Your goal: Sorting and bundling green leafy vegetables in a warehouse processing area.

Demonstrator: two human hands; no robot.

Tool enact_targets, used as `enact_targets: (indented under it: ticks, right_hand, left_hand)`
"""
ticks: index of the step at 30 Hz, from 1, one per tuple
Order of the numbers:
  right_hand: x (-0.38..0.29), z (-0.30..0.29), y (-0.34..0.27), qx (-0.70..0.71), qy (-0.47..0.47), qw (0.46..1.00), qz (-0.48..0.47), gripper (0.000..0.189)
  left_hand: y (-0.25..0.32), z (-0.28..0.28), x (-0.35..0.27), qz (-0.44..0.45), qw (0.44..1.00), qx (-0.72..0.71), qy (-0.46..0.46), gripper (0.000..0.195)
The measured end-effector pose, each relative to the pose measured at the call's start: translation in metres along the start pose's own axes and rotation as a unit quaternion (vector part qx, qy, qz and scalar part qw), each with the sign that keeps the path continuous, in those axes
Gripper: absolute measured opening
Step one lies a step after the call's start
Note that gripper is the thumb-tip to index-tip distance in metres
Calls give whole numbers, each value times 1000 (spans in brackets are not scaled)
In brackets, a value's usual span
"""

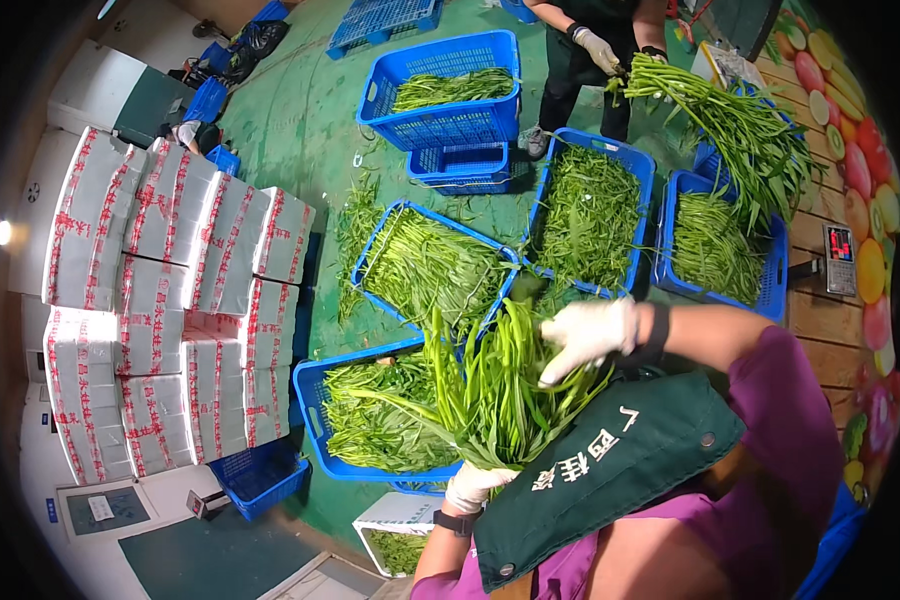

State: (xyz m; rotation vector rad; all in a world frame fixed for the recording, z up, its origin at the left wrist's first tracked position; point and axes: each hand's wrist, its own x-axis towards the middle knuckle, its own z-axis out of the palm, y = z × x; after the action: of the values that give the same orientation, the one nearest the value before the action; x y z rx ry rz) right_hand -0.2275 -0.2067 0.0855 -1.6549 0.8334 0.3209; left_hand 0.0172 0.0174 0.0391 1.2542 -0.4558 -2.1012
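Note:
My left hand (476,484), in a white glove, grips the lower part of a bunch of leafy green vegetables (506,382) in front of my dark green apron. Over the upper right side of the bunch is my right hand (586,336), gloved too, with thumb and fingers spread; whether it pinches a stem is unclear. A blue plastic crate (379,474) of greens lies just left of the bunch. Beyond it, another blue crate (367,296) holds bundled stems, and a third crate (649,195) contains loose leaves and cut pieces.
A co-worker's gloved hand (598,51) is beside a large bunch of greens (750,127). Further blue crates (442,124) stand ahead. Stacked white boxes (157,300) with red-printed tape rise at left. At right are a crate of stems (776,277) and a scale (840,259). Scraps litter the green floor.

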Motion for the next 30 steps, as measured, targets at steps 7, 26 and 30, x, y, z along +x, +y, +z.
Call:
enact_targets:
  ticks: [7,26,30]
  right_hand:
    - [29,-46,80,77,274,958,37,24]
    - [-6,-51,-43,15,139,989,-40,50]
    - [28,-9,-34,-283,-57,944,-158,66]
  left_hand:
    - [-4,0,-1,19,1000,8,-22,70]
    - [-5,4,0,40,995,30,-83,82]
    - [7,10,9,40,991,38,-120,89]
